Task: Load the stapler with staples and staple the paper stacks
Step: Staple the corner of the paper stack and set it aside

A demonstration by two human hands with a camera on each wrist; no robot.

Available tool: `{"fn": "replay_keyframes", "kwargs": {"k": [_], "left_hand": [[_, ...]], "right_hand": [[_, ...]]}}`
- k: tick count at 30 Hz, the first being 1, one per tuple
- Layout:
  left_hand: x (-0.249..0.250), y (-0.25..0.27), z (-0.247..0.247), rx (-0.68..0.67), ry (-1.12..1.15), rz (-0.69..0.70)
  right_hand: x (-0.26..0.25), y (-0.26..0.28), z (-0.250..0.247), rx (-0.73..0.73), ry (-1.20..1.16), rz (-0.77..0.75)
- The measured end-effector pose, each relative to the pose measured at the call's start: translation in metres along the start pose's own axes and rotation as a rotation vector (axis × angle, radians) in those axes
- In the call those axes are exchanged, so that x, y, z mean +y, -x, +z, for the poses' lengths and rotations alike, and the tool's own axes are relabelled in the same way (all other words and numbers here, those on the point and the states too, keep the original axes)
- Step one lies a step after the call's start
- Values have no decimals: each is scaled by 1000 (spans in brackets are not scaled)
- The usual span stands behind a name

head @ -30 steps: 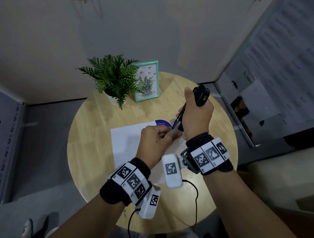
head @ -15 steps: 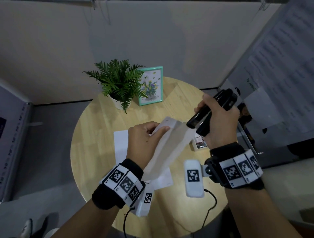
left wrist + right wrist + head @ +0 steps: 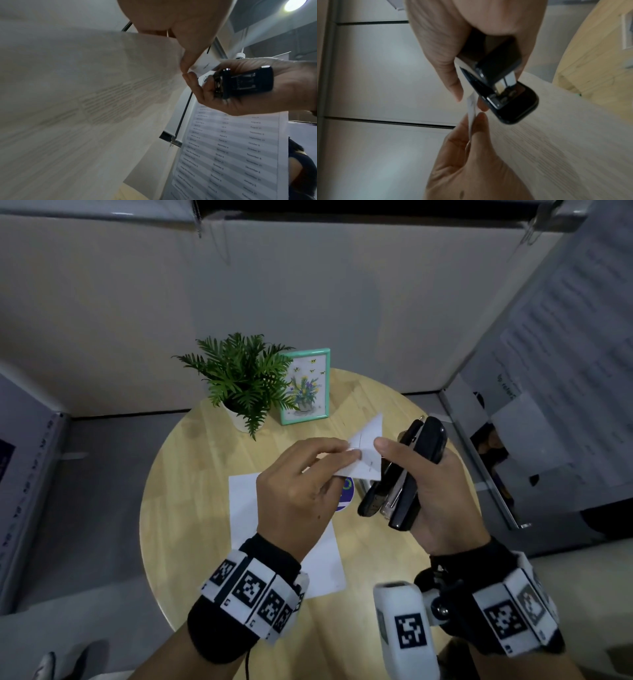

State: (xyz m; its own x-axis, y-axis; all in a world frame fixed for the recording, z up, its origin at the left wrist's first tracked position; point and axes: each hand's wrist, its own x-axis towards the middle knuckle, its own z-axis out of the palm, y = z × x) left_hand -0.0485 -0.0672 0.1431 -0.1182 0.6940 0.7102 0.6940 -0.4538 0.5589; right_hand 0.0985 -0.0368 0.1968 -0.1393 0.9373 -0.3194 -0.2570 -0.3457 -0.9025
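My left hand (image 3: pixel 351 455) pinches the top corner of a lifted paper stack (image 3: pixel 366 451) above the round table (image 3: pixel 178 508). A small staple mark shows near that corner. My right hand (image 3: pixel 411 463) grips the black stapler (image 3: pixel 400 484) just right of the corner, nose pointing toward me, and its thumb touches the paper's edge. From the right wrist, the stapler (image 3: pixel 501 86) has its jaws slightly apart, with the paper corner (image 3: pixel 471 108) beside it, not between them. The left wrist view shows the printed paper stack (image 3: pixel 85 94) hanging from my fingers (image 3: pixel 185 63).
Another white paper sheet (image 3: pixel 287 546) lies flat on the table under my left hand. A small box with a blue round label (image 3: pixel 346 491) sits beneath the stapler. A potted fern (image 3: pixel 239 381) and a teal picture frame (image 3: pixel 305 386) stand at the back. Partition walls enclose the table.
The stapler came off the paper corner and swung right, then back beside it. My left hand lifted the paper stack off the table and now pinches its corner higher up.
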Motion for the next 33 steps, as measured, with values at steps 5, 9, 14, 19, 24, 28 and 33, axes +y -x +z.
{"fn": "replay_keyframes", "kwargs": {"k": [5,9,14,19,24,28,33], "left_hand": [[3,0,0,25,-36,55],[5,-1,1,35,-25,61],[4,-2,3,23,-22,67],[6,-1,6,8,-23,61],[8,0,8,6,-16,37],[7,1,8,13,-17,27],[8,1,7,16,-21,11]], "right_hand": [[0,2,-8,-33,-38,27],[-1,5,-13,-56,-40,9],[-1,9,-13,-47,45,-51],[1,7,-10,-25,72,-53],[3,7,-12,2,118,-58],[1,10,-13,-33,161,-70],[0,12,-15,-25,236,-91]]}}
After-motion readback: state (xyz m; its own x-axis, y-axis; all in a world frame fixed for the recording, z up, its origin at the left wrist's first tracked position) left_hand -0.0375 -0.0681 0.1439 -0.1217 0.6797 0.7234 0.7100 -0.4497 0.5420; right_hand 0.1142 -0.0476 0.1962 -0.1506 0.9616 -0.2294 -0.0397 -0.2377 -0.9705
